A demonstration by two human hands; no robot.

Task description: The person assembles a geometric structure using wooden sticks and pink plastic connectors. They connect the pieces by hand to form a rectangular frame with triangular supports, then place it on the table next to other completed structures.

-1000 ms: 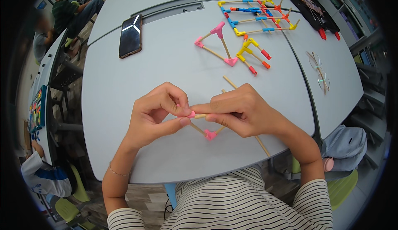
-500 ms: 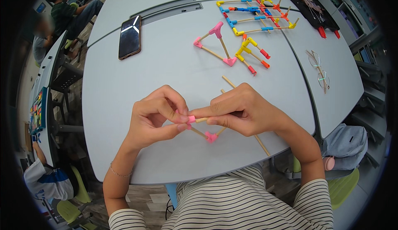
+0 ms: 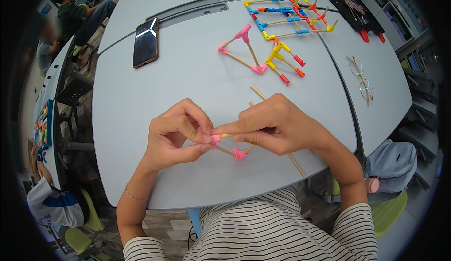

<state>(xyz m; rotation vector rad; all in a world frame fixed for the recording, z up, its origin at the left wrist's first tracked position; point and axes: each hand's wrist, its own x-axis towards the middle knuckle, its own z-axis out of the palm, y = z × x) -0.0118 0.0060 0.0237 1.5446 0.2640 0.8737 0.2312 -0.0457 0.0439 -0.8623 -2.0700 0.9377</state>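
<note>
Between thumb and fingers my left hand (image 3: pixel 177 131) pinches a pink connector (image 3: pixel 215 139). My right hand (image 3: pixel 277 125) grips a thin wooden stick (image 3: pixel 226 136) whose end meets that connector; how deep it sits is hidden by my fingers. Below, a second stick (image 3: pixel 225 151) runs from the held joint to another pink connector (image 3: pixel 239 154), from which one more stick rises behind my right hand. Loose wooden sticks (image 3: pixel 296 163) lie on the table, partly under my right hand. Beyond my hands stands a pink-cornered stick triangle (image 3: pixel 243 62).
A phone (image 3: pixel 146 43) lies at the far left. Behind on the right are a yellow and red stick piece (image 3: pixel 283 61) and a larger multicoloured stick frame (image 3: pixel 291 19). Eyeglasses (image 3: pixel 361 80) rest on the right table. Other people sit at the left; a grey backpack (image 3: pixel 392 164) is at the right.
Less of the held stick shows between my hands, and my right fingertips are slightly nearer the pink connector. At the far left, a person's hands have shifted.
</note>
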